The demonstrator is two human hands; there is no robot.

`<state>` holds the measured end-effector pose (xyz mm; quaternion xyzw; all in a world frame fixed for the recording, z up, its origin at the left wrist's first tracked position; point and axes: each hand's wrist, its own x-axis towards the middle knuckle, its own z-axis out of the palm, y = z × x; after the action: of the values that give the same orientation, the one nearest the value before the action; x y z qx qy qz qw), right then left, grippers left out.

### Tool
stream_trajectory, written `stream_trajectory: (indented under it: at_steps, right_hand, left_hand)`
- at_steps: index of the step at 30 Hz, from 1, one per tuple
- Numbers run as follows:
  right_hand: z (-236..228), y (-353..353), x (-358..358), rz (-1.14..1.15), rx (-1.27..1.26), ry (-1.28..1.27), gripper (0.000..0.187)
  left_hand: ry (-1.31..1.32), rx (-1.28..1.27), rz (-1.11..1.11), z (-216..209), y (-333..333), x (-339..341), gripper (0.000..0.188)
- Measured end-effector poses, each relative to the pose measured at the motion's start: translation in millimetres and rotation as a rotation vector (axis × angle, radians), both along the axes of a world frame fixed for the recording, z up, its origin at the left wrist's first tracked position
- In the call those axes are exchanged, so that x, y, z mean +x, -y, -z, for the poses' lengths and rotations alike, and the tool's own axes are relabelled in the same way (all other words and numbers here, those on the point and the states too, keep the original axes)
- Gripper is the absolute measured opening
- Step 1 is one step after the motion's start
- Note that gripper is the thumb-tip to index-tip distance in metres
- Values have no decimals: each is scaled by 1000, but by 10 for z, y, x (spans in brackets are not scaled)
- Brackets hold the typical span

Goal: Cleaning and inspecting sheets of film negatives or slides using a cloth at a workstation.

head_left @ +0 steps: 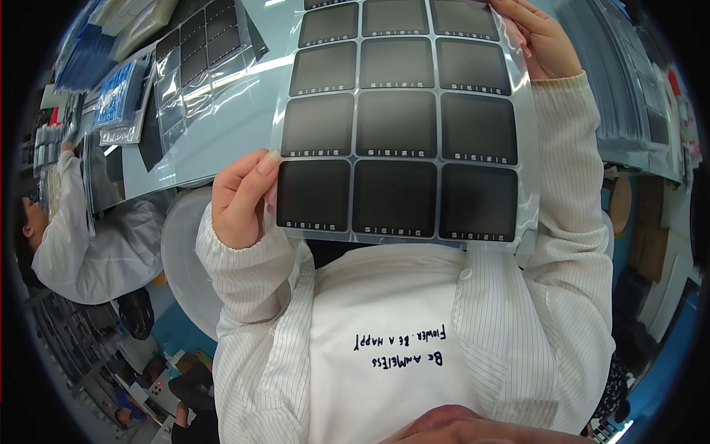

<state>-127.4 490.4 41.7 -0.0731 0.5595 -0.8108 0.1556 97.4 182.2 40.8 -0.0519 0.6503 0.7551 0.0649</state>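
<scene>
A clear plastic sheet bearing rows of dark, rounded rectangular panels (396, 126) is held up in front of my chest. Each panel carries a row of small pale marks along its lower edge. My left hand (242, 194) pinches the sheet's left edge near the lowest row, thumb on top and fingers behind. At the upper right edge, my right hand (546, 38) grips the sheet, its fingers partly hidden behind it. The sheet's top runs out of view.
A pale blue-green table (251, 96) lies beyond. On its left rest a similar panelled sheet (200, 44), a blue plastic-wrapped pack (118, 92) and piled sheets. A tall stack of clear sheets (603, 81) stands right. Another person in white (103, 244) sits at the left.
</scene>
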Motion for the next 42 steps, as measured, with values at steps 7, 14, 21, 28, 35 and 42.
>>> stream_trajectory:
  at_steps: [7,14,21,28,35,42]
  right_hand:
    - [18,-83,-62,-109,50,-16,16]
    - [-65,-152,1,-119,43,24,18]
    - [-115,-148,26,-149,-6,87,19]
    - [-111,-132,50,-140,-8,83,19]
    - [-134,-148,79,-127,5,75,20]
    - [5,-33,5,-78,6,19,15]
  left_hand:
    - [11,-5,-2,-29,-92,-1,35]
    - [7,29,24,-33,-127,-35,35]
    - [-24,7,65,-22,-110,-38,35]
    - [-21,9,79,-18,-85,-21,35]
    - [-1,-10,107,-30,-14,-21,35]
    - [30,27,103,-5,99,-2,34]
